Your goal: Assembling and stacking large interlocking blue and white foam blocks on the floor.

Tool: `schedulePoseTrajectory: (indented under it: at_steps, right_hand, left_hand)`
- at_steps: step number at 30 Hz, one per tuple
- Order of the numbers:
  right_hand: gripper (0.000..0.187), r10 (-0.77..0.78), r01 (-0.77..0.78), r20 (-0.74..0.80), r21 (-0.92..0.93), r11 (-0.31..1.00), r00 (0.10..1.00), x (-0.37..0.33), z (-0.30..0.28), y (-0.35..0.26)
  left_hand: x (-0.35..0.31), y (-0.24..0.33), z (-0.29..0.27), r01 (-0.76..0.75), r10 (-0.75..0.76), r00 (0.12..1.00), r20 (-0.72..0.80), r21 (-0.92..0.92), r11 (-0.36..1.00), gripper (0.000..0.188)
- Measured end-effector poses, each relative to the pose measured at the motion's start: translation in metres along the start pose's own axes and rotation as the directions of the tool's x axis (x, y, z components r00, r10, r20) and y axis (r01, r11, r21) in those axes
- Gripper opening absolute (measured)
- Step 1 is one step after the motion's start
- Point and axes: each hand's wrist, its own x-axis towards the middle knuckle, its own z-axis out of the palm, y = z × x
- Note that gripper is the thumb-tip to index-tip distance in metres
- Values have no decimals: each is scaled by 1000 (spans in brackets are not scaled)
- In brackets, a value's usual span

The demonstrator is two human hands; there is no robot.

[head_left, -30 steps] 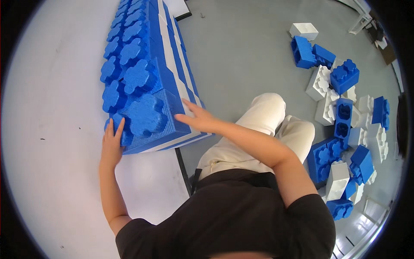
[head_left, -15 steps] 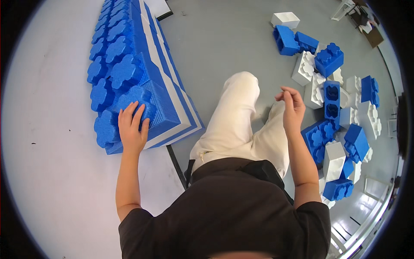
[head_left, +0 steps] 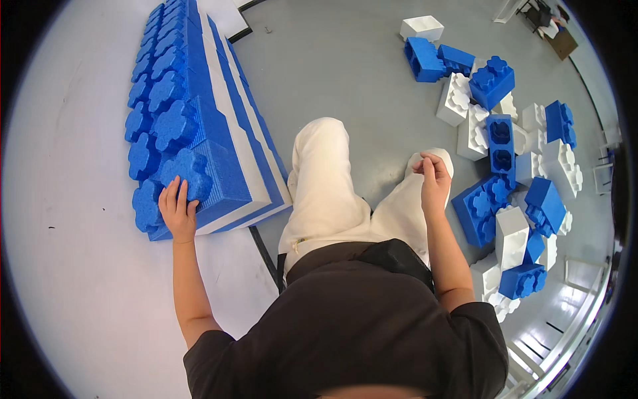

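My left hand [head_left: 178, 211] lies on the near end of a stacked wall of big toy building blocks, with its fingers spread against the round studs of a blue block [head_left: 219, 183]. It touches the block without gripping it. My right hand [head_left: 435, 181] hangs in the air over my right leg, its fingers loosely bent and slightly apart, with nothing visible in it. The wall has layers of blue and white, and a white layer [head_left: 240, 149] shows along its side. Flower-shaped studs run along its blue top.
To my right lies a loose heap of blue and white blocks, among them a blue block with two hollows [head_left: 501, 143] and a white block [head_left: 512, 238]. A separate white block [head_left: 421, 28] is at the far end. Grey floor [head_left: 319, 73] lies between heap and wall.
The wall, heap and floor have shifted slightly left in view. My left hand stays at the studs, sliding a little toward the near edge. My right hand is slightly lower, over the leg.
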Motion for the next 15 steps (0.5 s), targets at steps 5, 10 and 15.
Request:
schedulePoseTrajectory:
  at_steps: [5, 10, 15]
  right_hand:
    - [20, 12, -11, -23, 19, 1000, 1000, -2, -6, 8]
    - [19, 83, -75, -102, 82, 994, 991, 1, -18, 13]
    - [20, 118, -109, -122, 75, 991, 986, 13, -28, 25]
  left_hand:
    - [1, 1, -2, 35, -35, 999, 27, -7, 999, 44]
    - [3, 9, -5, 134, -132, 989, 66, -16, 991, 40]
    - [49, 74, 2, 64, -65, 964, -256, -11, 998, 28]
